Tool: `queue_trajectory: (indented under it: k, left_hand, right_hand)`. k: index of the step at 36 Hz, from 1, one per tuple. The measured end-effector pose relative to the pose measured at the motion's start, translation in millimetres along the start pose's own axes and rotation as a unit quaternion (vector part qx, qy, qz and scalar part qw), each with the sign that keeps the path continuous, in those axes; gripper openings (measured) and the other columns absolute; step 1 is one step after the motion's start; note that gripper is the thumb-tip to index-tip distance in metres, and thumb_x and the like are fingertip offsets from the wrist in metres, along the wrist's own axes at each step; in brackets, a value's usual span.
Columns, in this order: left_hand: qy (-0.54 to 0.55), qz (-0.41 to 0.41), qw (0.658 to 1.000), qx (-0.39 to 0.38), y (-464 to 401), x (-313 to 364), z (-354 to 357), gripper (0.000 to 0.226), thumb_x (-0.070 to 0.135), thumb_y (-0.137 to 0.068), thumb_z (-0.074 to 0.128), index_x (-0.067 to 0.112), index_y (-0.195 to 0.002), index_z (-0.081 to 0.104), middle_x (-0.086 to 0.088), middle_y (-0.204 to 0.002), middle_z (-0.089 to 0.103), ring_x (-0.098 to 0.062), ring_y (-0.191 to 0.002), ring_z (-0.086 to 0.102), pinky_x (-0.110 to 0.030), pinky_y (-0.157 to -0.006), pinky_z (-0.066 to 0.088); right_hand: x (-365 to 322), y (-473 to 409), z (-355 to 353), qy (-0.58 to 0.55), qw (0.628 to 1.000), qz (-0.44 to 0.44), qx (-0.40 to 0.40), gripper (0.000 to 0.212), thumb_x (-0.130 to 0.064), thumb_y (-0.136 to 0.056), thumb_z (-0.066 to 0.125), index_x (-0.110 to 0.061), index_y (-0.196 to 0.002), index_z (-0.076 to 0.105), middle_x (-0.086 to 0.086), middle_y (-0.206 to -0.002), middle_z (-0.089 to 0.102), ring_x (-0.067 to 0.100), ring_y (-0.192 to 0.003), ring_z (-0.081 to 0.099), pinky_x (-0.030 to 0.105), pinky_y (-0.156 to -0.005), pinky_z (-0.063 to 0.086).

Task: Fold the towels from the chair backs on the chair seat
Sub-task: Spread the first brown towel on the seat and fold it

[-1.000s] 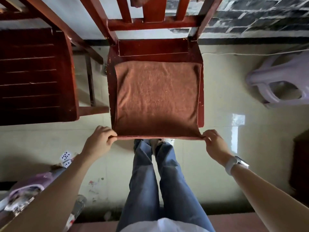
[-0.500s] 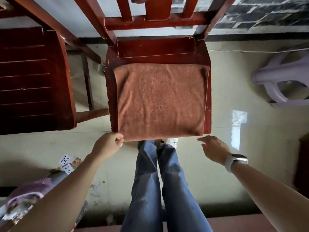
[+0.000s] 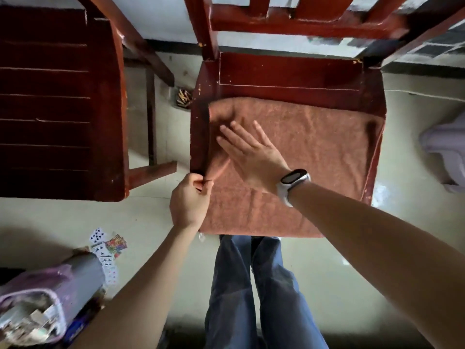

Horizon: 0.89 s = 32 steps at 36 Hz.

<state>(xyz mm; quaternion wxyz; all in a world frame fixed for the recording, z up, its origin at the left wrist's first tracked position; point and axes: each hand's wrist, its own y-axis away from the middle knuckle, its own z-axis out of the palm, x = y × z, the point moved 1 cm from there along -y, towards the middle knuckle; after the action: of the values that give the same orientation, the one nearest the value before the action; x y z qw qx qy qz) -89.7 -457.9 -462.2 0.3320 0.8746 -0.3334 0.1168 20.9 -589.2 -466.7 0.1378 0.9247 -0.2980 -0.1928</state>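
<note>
On the chair seat [image 3: 289, 76], the right hand [image 3: 251, 152] now presses flat on the towel [image 3: 314, 159], left hand [image 3: 190, 200] still pinching its corner.

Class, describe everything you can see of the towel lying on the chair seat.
The towel is rust-brown terry cloth, spread nearly flat over the red wooden chair seat. It covers most of the seat, leaving the back strip bare, and its near edge hangs over the front. It rumples slightly at the far left and right corners. The right hand lies flat on its left part with fingers straight; the left hand pinches its near left corner.
</note>
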Motion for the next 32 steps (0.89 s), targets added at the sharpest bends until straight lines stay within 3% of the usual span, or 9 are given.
queue_trajectory:
  k: [6, 10, 13, 18, 24, 27, 30, 32]
  left_hand:
    - [-0.005, 0.009, 1.0, -0.006, -1, -5, 7, 0.014, 0.023, -0.082, 0.062, 0.011, -0.09, 0.065, -0.006, -0.088, 0.064, -0.022, -0.083, 0.06, -0.023, -0.068, 0.038]
    - [0.014, 0.006, 1.0, 0.005, 1, -6, 4, 0.011, 0.021, -0.083, 0.063, 0.012, -0.088, 0.06, -0.001, -0.085, 0.066, -0.02, -0.08, 0.061, -0.024, -0.069, 0.04]
    - [0.021, 0.015, 1.0, -0.01, 2, -8, 1, 0.013, 0.02, -0.082, 0.065, 0.012, -0.088, 0.057, -0.003, -0.083, 0.067, -0.023, -0.079, 0.063, -0.028, -0.069, 0.043]
    - [0.069, -0.015, 0.997, -0.03, 0, -3, -4, 0.021, 0.021, -0.082, 0.066, 0.009, -0.096, 0.055, 0.005, -0.083, 0.062, -0.013, -0.074, 0.058, -0.019, -0.065, 0.036]
    - [0.06, -0.053, 0.996, -0.03, -5, -4, -8, 0.017, 0.022, -0.083, 0.065, 0.01, -0.096, 0.064, -0.003, -0.092, 0.071, -0.022, -0.086, 0.065, -0.028, -0.077, 0.045]
    - [0.049, -0.061, 0.996, -0.03, -9, -2, -10, 0.015, 0.022, -0.083, 0.064, 0.012, -0.095, 0.064, -0.002, -0.093, 0.071, -0.02, -0.088, 0.065, -0.025, -0.077, 0.045]
    - [0.111, -0.062, 0.991, -0.034, -14, 5, -12, 0.02, 0.017, -0.082, 0.066, 0.011, -0.099, 0.059, -0.004, -0.095, 0.07, -0.017, -0.086, 0.065, -0.022, -0.076, 0.045]
    - [0.209, -0.082, 0.973, -0.049, -20, 11, -15, 0.029, 0.016, -0.08, 0.069, 0.01, -0.106, 0.056, -0.006, -0.098, 0.069, -0.013, -0.081, 0.063, -0.021, -0.076, 0.047]
  right_hand:
    - [9, -53, -3, 0.045, 0.999, 0.021, -0.004, 0.054, -0.036, -0.096, 0.02, -0.021, -0.147, 0.013, 0.001, -0.157, 0.01, 0.021, -0.145, 0.006, 0.052, -0.114, 0.0]
    - [17, -67, -17, 0.0, 0.998, 0.056, 0.026, 0.052, -0.028, -0.098, 0.027, -0.019, -0.147, 0.014, 0.0, -0.156, 0.014, 0.02, -0.144, 0.009, 0.047, -0.116, 0.004]
    - [22, -80, -35, -0.044, 0.992, 0.113, 0.045, 0.051, -0.025, -0.095, 0.038, -0.017, -0.144, 0.027, 0.007, -0.144, 0.034, 0.026, -0.133, 0.026, 0.045, -0.107, 0.021]
    - [26, -99, -46, -0.117, 0.978, 0.168, 0.046, 0.032, -0.02, -0.091, 0.043, -0.016, -0.12, 0.054, 0.007, -0.123, 0.048, 0.026, -0.12, 0.035, 0.042, -0.098, 0.025]
    - [27, -109, -49, -0.121, 0.973, 0.194, 0.043, 0.029, -0.016, -0.091, 0.041, -0.014, -0.119, 0.048, 0.006, -0.121, 0.047, 0.025, -0.116, 0.04, 0.044, -0.101, 0.029]
    - [25, -111, -47, -0.095, 0.975, 0.193, 0.045, 0.029, -0.014, -0.092, 0.04, -0.014, -0.12, 0.046, 0.007, -0.12, 0.048, 0.027, -0.114, 0.042, 0.046, -0.097, 0.031]
    - [23, -109, -47, -0.106, 0.972, 0.203, 0.054, 0.03, -0.02, -0.092, 0.039, -0.014, -0.121, 0.047, 0.008, -0.121, 0.049, 0.028, -0.115, 0.041, 0.045, -0.097, 0.031]
    - [23, -106, -48, -0.143, 0.966, 0.208, 0.064, 0.033, -0.023, -0.091, 0.04, -0.016, -0.122, 0.048, 0.006, -0.124, 0.048, 0.027, -0.118, 0.04, 0.043, -0.098, 0.029]
